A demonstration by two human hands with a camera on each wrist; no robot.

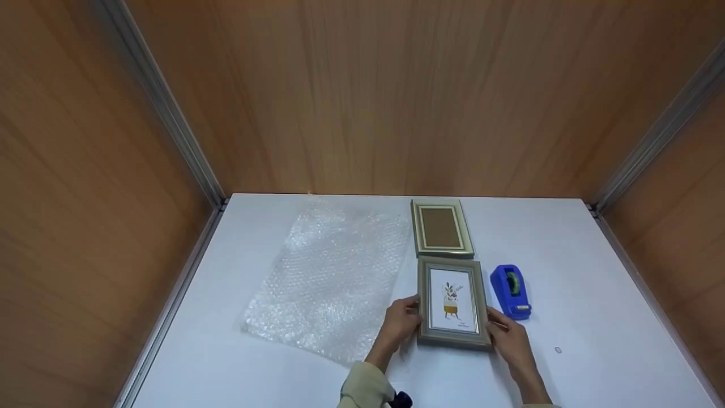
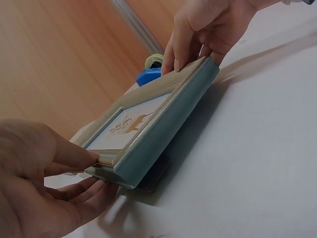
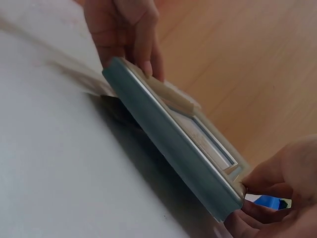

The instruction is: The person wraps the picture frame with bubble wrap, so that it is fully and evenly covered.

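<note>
Wooden walls (image 1: 374, 96) are standing around a white table (image 1: 589, 357). The left hand (image 1: 401, 321) and right hand (image 1: 511, 338) are gripping a picture frame (image 1: 452, 301) by its two sides, thumbs above and fingers below, holding it over the table between bubble wrap (image 1: 334, 277) and a tape dispenser (image 1: 512, 304)

Wood-grain panels (image 1: 362, 96) and grey metal rails (image 1: 164, 96) enclose a white tabletop (image 1: 589, 272)

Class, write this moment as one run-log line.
illustrated frame: face up; left hand: grips its left side; right hand: grips its right side; second frame: lying beyond; bubble wrap: spread left; tape dispenser: right, untouched
</note>
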